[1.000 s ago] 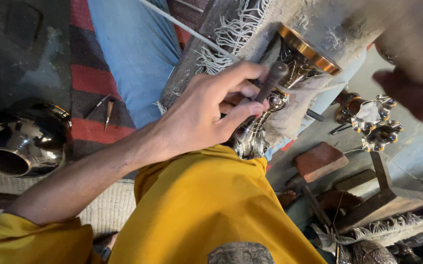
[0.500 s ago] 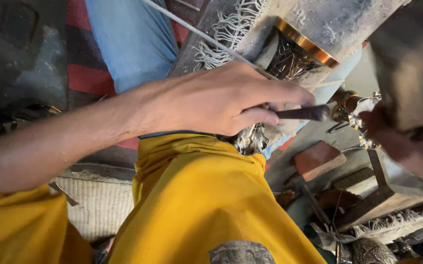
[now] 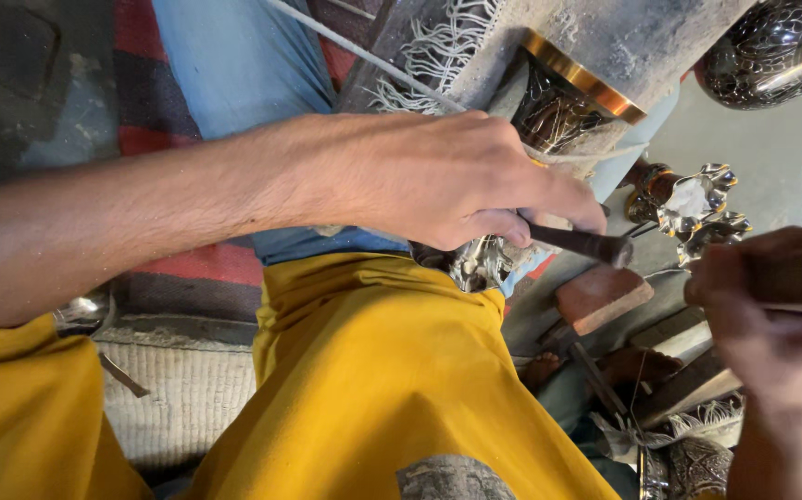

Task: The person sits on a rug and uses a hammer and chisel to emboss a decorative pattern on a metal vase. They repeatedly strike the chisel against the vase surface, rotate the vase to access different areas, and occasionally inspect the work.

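So the left hand (image 3: 447, 176) comes in from the left side of the view, forearm stretched across the lap, and its fingers are curled tight around a dark metal punch (image 3: 582, 243), a short rod whose blunt end sticks out past the fingertips toward the right. Right under that hand, partly hidden by it, there's a shiny embossed silver piece (image 3: 480, 264) sitting against the knee of the yellow trousers (image 3: 373, 380); only its lower edge shows, so I can't say what shape the whole thing is. The right hand (image 3: 771, 315) is over at the right edge, a bit blurred, closed around a pale wooden handle (image 3: 795, 282) that runs off the frame, and I can't see what's on the end of it. The two hands are apart, with the punch tip pointing into the gap between them. Between them and a little higher sits a small silver ornament with crinkled petal-like edges (image 3: 702, 208) on a dark stem. Up top there's a dark engraved vessel with a gold band (image 3: 572, 88) lying under a grey fringed cloth (image 3: 512, 42), and another polished engraved pot (image 3: 771, 46) in the top right corner. A reddish block (image 3: 605, 296) lies on the floor below the punch.
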